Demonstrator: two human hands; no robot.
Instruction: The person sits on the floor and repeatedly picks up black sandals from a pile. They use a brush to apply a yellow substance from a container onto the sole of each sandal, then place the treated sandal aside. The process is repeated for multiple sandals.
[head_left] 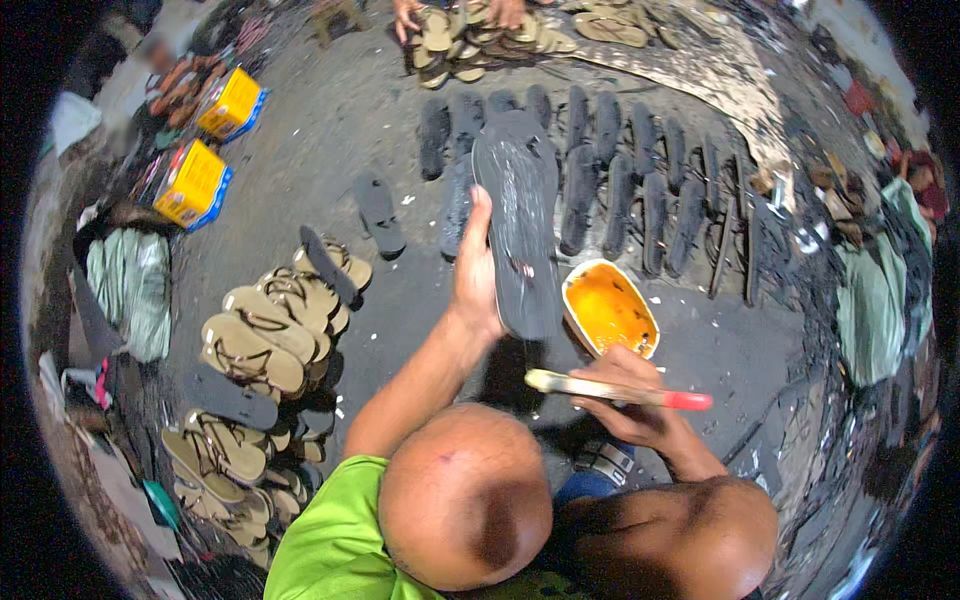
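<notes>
My left hand (pixel 476 275) is closed on a dark grey sandal sole (pixel 522 215), holding it up with the thumb along its left edge. Wet, shiny streaks run down the sole's face. In my right hand (pixel 628 392) is a paintbrush (pixel 685 400), its red-ended handle pointing right and its pale bristles left. The bristles are below the sole's lower end, apart from it. A white oval bowl (pixel 567 292) sits just beyond my right hand, with orange-yellow liquid inside.
Rows of dark soles (pixel 581 195) lie on the floor ahead. Tan strapped sandals (pixel 262 350) are piled at left, near a single dark sole (pixel 378 214). Two yellow boxes (pixel 194 185) stand far left. Another person's hands (pixel 407 18) touch sandals at the top. Green sacks (pixel 870 310) lie right.
</notes>
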